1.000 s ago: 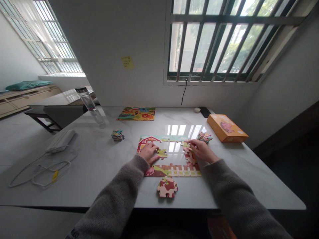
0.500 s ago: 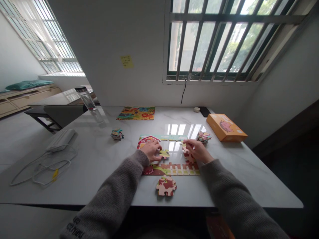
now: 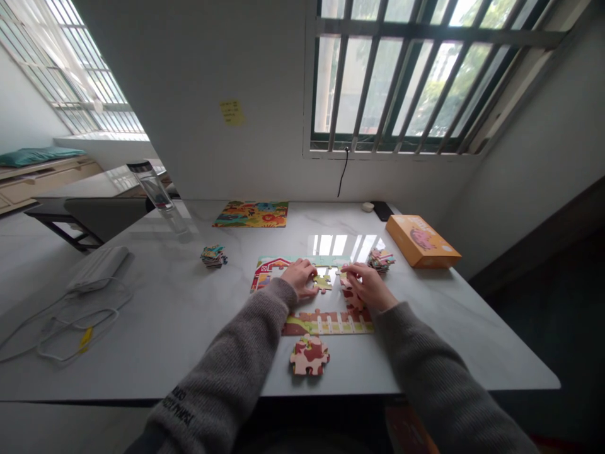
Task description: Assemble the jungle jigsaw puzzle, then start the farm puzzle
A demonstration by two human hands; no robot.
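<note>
My left hand [image 3: 300, 279] is closed on the left edge of a yellow-green puzzle piece [image 3: 323, 279], held over the gap in the middle of a part-joined jigsaw puzzle [image 3: 338, 323]. At the puzzle's right side, my right hand [image 3: 367, 284] has its fingers bent down on a pink and brown puzzle piece [image 3: 348, 296]; whether it grips or only presses it is hard to see. The joined pieces form a frame with a red barn at the left and a white fence along the bottom. Nearer me lies a small pile of loose pieces [image 3: 309, 358].
Stacks of puzzle pieces stand at the left [image 3: 213, 256] and right [image 3: 380, 260]. An orange box [image 3: 421, 242] lies at the right, with a black phone [image 3: 382, 211] behind it. A finished animal puzzle [image 3: 251, 214], a glass bottle [image 3: 154, 187] and a white cable [image 3: 89, 315] are also here.
My left hand has moved right with the yellow-green piece, closer to my right hand. My right hand stays at the puzzle's right side. The whole view has shifted slightly.
</note>
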